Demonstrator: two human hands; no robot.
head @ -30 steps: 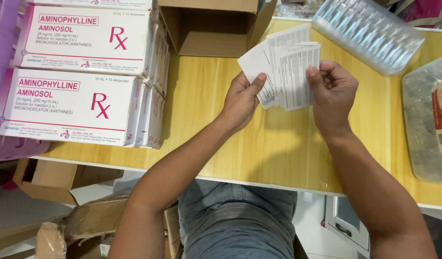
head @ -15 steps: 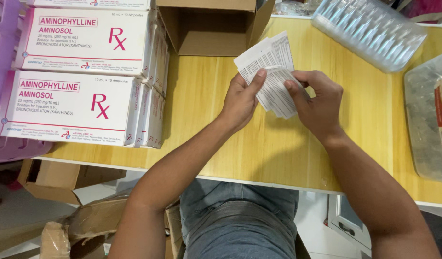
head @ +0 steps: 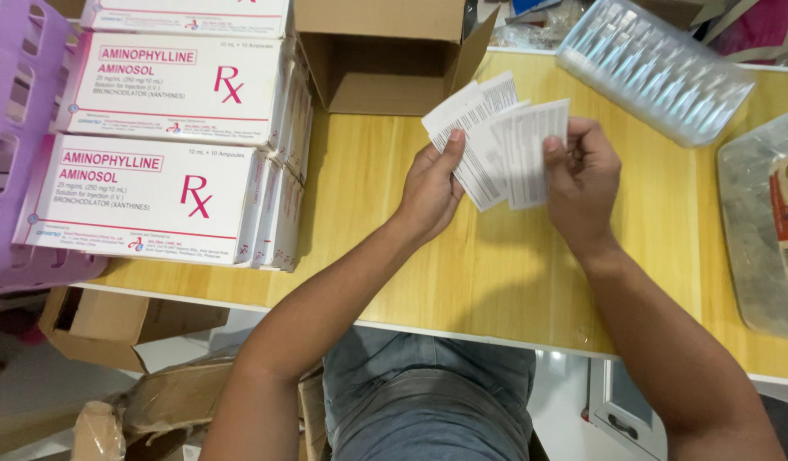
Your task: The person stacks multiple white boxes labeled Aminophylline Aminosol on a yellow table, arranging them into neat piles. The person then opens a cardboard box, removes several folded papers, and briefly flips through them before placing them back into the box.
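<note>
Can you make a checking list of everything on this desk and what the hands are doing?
Surface: yellow wooden table.
Job's things: printed paper leaflets, fanned out, held above the table.
Clutter: white medicine boxes stacked at left; open cardboard box; clear plastic tray; purple crate.
Grippers: left hand and right hand both grip the leaflets.
Cables: nothing seen.
Surroundings: cardboard boxes on the floor.

I can't read the fine print on the leaflets [head: 505,149]. Right of them, the grey tray [head: 757,230] is cut by the frame edge, its contents blurred.
</note>
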